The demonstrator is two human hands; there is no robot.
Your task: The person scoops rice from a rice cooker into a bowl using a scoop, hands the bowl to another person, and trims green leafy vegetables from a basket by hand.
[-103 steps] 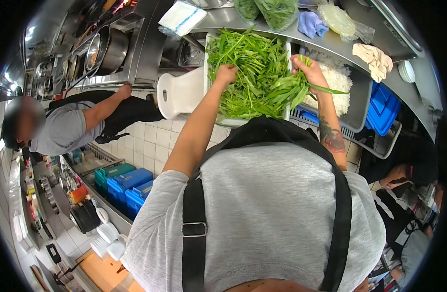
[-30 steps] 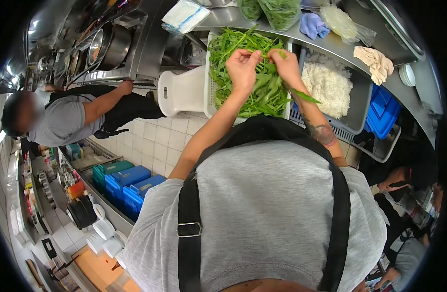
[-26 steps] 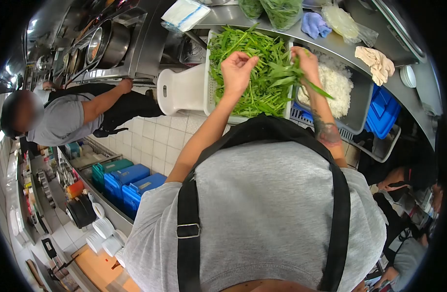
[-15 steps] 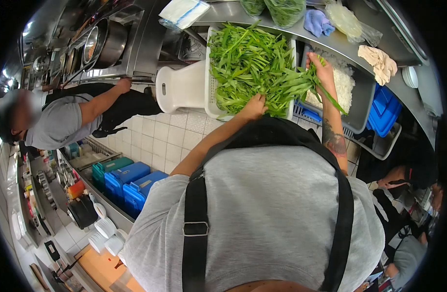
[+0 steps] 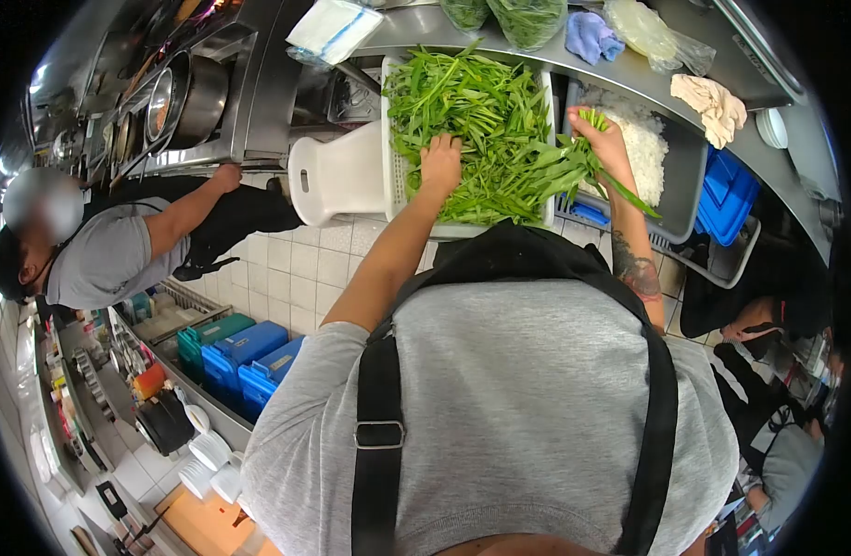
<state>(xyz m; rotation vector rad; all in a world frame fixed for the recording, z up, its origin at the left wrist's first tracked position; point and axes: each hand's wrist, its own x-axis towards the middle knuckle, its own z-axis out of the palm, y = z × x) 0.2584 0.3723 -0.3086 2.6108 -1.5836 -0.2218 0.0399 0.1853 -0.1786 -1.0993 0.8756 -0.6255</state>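
A heap of water spinach (image 5: 476, 102), long narrow green leaves on stems, fills a white perforated basket (image 5: 397, 181) in front of me. My left hand (image 5: 440, 167) lies on the heap toward its left side, fingers stretched over the leaves; their tips are partly among them. At the basket's right edge, my right hand (image 5: 599, 141) is closed around a bunch of water spinach (image 5: 566, 174). Stem ends stick out above its fingers, and the leaves trail left over the basket rim. Behind that hand is a grey tub (image 5: 690, 153) holding white, rice-like grains (image 5: 646, 144).
A white stool (image 5: 335, 171) stands left of the basket. A co-worker (image 5: 120, 246) is by the stove pots (image 5: 203, 97) at left. Bagged greens (image 5: 527, 20) and cloths (image 5: 592, 37) lie on the steel counter. Blue lidded bins (image 5: 245, 352) stand behind at left.
My left hand has moved up and left across the heap, from the basket's near edge, and its fingers have spread. My right hand still holds its bunch in nearly the same place.
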